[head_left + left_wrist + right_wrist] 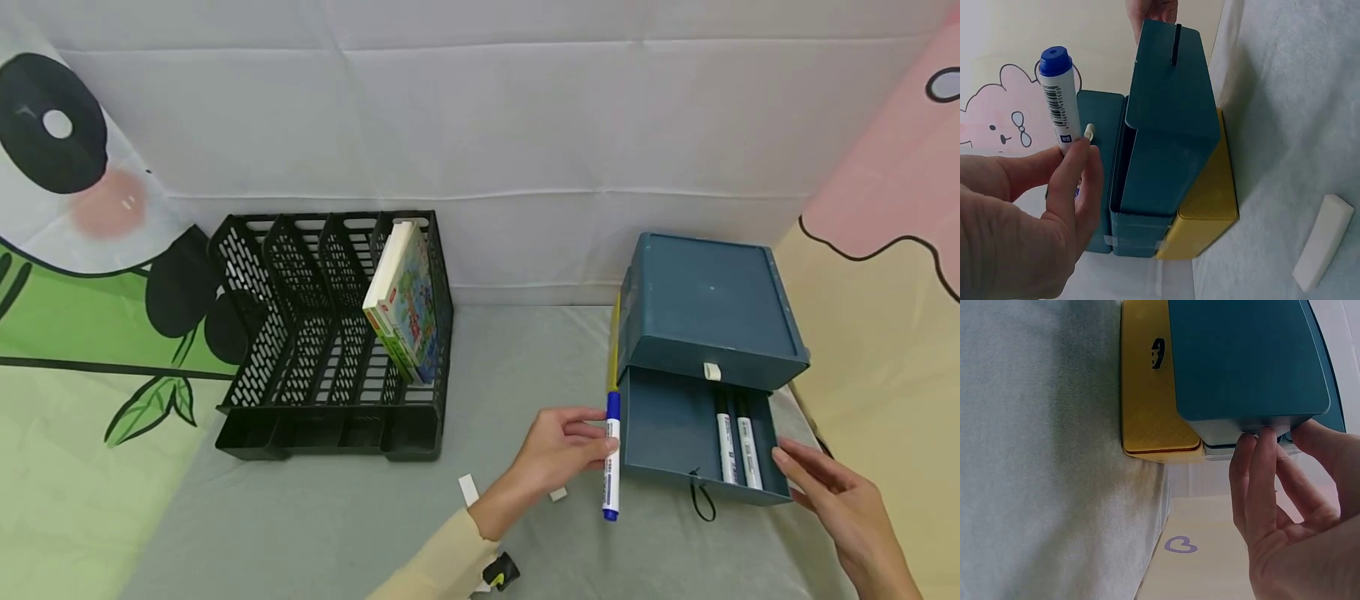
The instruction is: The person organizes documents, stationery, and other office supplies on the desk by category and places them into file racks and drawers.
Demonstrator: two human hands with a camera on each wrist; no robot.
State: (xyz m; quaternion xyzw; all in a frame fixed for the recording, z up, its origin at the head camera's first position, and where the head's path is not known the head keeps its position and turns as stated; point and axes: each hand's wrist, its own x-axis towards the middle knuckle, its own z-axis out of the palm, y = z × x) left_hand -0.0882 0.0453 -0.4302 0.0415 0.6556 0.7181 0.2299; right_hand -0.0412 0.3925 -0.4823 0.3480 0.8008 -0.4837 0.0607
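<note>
My left hand (564, 448) pinches a whiteboard marker (612, 471) with a blue cap and a white barrel. It holds the marker upright just left of an open blue drawer (667, 433); the left wrist view shows the marker's barcode (1055, 106). Inside the drawer, two white markers, the left marker (726, 446) and the right marker (748, 450), lie side by side toward the right wall, their dark ends under the upper unit. With its fingertips, my right hand (840, 500) touches the drawer's right side, thumb near the rim.
Above the drawer is a blue box (712, 292) with a white tab (712, 372); a yellow drawer (1150, 406) lies beneath. A black file rack (330, 333) holds books (408, 300) in its rightmost slot. White pieces (468, 489) and a black-and-yellow object (501, 572) lie near my left forearm.
</note>
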